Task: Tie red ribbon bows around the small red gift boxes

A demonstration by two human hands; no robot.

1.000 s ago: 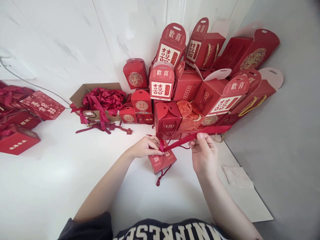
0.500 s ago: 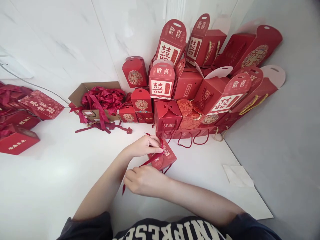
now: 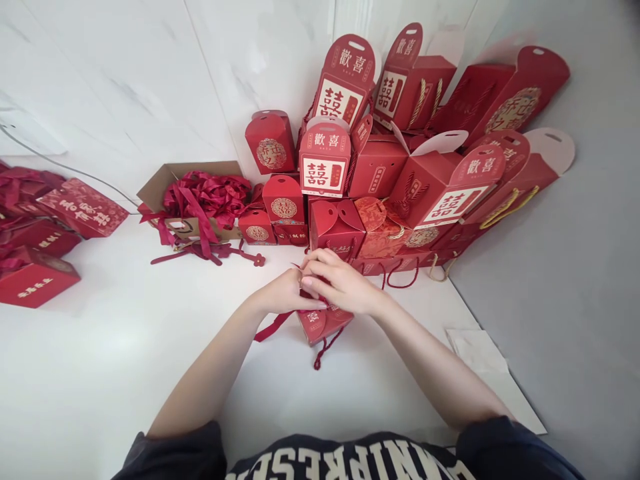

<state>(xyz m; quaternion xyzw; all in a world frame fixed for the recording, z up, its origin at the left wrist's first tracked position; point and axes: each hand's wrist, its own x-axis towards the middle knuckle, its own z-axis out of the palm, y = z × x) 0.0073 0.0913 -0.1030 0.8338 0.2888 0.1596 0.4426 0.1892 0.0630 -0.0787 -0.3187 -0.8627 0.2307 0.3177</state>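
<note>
A small red gift box [image 3: 324,324] with printed flaps stands on the white table, a dark red cord handle [image 3: 320,359] trailing from its near side. Over its top, my left hand [image 3: 287,292] pinches a red ribbon [image 3: 273,328], whose loose tail runs out to the left. My right hand [image 3: 340,280] reaches across from the right, its fingers bent over the fingers of my left hand at the ribbon. Both hands cover the knot area and much of the box top, so what the right fingertips grip is hidden.
Behind the hands, red gift boxes [image 3: 325,167] are stacked against the wall. A cardboard box [image 3: 227,172] full of red ribbons [image 3: 205,197] stands to the back left. More red boxes [image 3: 43,280] sit at far left. A white paper [image 3: 475,350] lies at right.
My right hand has let go of the ribbon tail at the near left and moved up and right to my left hand. The left hand has stayed at the box top.
</note>
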